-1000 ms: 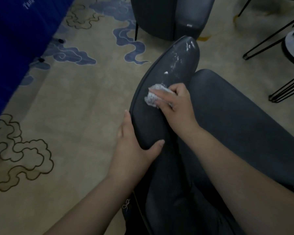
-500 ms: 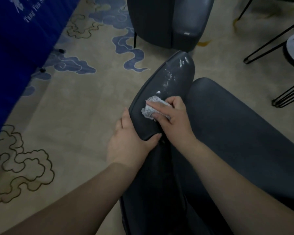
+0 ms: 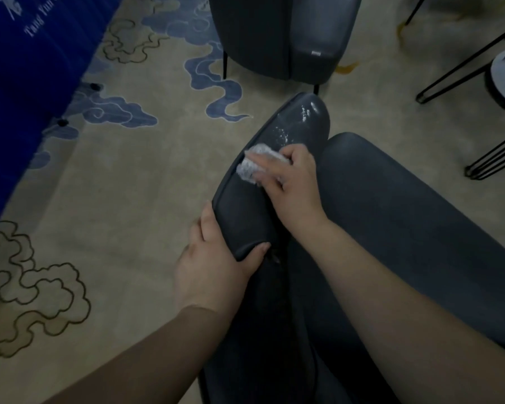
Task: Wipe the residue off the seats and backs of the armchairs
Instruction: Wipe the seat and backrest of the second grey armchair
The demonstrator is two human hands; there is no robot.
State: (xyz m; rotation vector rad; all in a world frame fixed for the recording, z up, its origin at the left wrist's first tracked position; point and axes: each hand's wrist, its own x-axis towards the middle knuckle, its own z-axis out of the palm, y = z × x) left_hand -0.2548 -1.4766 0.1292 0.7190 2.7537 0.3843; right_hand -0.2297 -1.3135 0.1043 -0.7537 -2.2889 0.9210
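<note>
On the armchair back (image 3: pixel 245 211), white residue (image 3: pixel 286 135) lay just beyond the right hand (image 3: pixel 292 188), which clutched a crumpled wipe (image 3: pixel 250 167). The left hand (image 3: pixel 213 263) gripped the back's near end.

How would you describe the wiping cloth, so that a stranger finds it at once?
Find the dark armchair nearest the camera, then its raised padded edge on the left. On that edge the right hand presses a crumpled white cloth. It is the only pale, wrinkled thing on the dark upholstery, just below scattered white residue.

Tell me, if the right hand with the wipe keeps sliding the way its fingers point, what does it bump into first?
The right hand points left across the chair back, so it probably meets the raised edge seam first, then open air above the carpet. Depth is unclear.
</note>
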